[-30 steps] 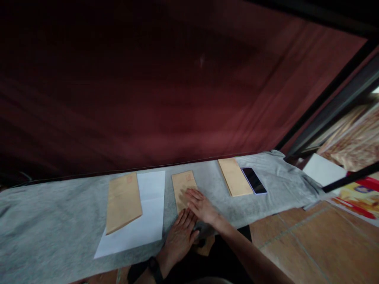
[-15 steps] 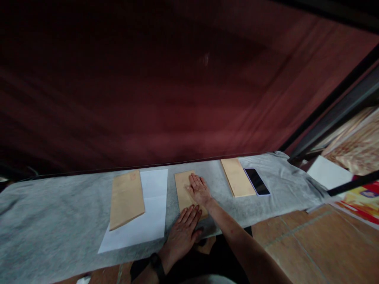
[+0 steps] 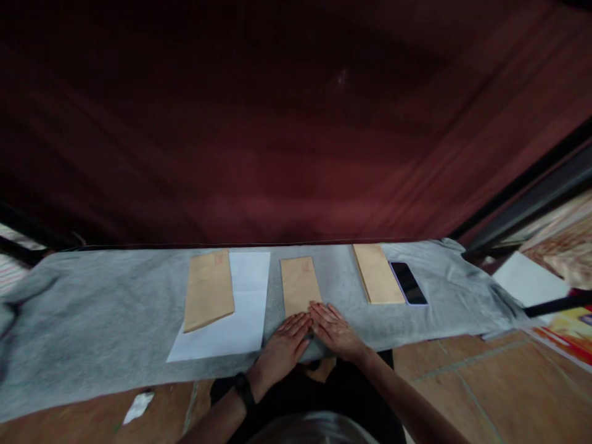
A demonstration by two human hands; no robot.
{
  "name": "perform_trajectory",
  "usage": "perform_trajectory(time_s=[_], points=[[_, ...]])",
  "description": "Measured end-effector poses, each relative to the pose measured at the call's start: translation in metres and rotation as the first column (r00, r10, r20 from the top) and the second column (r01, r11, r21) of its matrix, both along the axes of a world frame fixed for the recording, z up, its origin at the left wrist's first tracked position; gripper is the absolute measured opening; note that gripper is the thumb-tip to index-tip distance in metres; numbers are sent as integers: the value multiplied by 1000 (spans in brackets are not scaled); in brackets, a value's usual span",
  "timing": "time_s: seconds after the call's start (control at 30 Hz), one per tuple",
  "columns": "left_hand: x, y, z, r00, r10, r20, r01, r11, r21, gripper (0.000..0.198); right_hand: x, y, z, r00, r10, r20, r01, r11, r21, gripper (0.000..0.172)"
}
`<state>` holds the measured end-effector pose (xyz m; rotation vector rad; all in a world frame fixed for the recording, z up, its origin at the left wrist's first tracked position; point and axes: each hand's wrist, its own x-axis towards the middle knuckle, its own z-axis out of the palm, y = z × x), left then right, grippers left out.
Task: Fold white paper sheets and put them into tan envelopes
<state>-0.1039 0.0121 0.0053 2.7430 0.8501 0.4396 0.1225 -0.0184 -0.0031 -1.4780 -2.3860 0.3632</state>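
In front of me a brown paper envelope [image 3: 300,283] lies flat on the grey cloth [image 3: 115,308], with a faint reddish mark near its top right corner. My left hand [image 3: 289,342], with a dark band on the wrist, rests flat over the envelope's near left end. Beside it, my right hand [image 3: 333,330] presses flat on the near right end, fingers stretched out. The fingertips of both hands meet or almost meet. Together they hide the envelope's near edge. Neither hand grips anything.
Left of the hands, another brown envelope [image 3: 210,290] overlaps a white paper sheet [image 3: 250,308]. To the right lie a stack of brown envelopes [image 3: 377,274] and a phone [image 3: 409,283]. A dark red panel [image 3: 287,154] rises behind the cloth. White scrap [image 3: 137,407] lies on the tiled floor.
My right hand has slid from the envelope's middle down to its near end, beside my left hand. More of the envelope's upper part shows. The whole view has shifted slightly.
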Motion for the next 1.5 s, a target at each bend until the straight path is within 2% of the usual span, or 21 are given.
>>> perform_trajectory(time_s=[0.13, 0.27, 0.5, 0.7, 0.87, 1.0, 1.1, 1.33, 1.5], points=[[-4, -4, 4, 997, 57, 59, -59, 998, 29, 40, 5, -23, 3, 1000, -14, 1, 14, 1000, 8, 53], [1, 4, 9, 991, 111, 79, -113, 993, 23, 34, 4, -28, 5, 998, -44, -33, 45, 998, 42, 52], [36, 58, 3, 987, 153, -48, -148, 986, 81, 46, 0, -27, 5, 994, -67, -90, 76, 993, 96, 51], [63, 111, -4, 974, 211, -88, -202, 974, 101, 49, -2, -26, 7, 990, -98, -103, 105, 992, 72, 51], [76, 131, -7, 954, 280, -106, -271, 958, 94, 51, -3, -25, 10, 987, -108, -117, 114, 992, 49, 50], [75, 126, -9, 960, 261, -98, -251, 962, 106, 52, -2, -25, 9, 984, -109, -139, 115, 993, 38, 48], [66, 112, -10, 976, 190, -105, -179, 978, 108, 54, -1, -24, 7, 981, -114, -158, 124, 991, 53, 47], [24, 55, -10, 995, 18, -98, -8, 995, 102, 57, -1, -24, 4, 974, -123, -189, 140, 987, 77, 41], [-3, 16, -4, 999, 6, -52, -4, 999, 35, 63, -2, -25, 5, 968, -135, -210, 160, 981, 111, 41]])
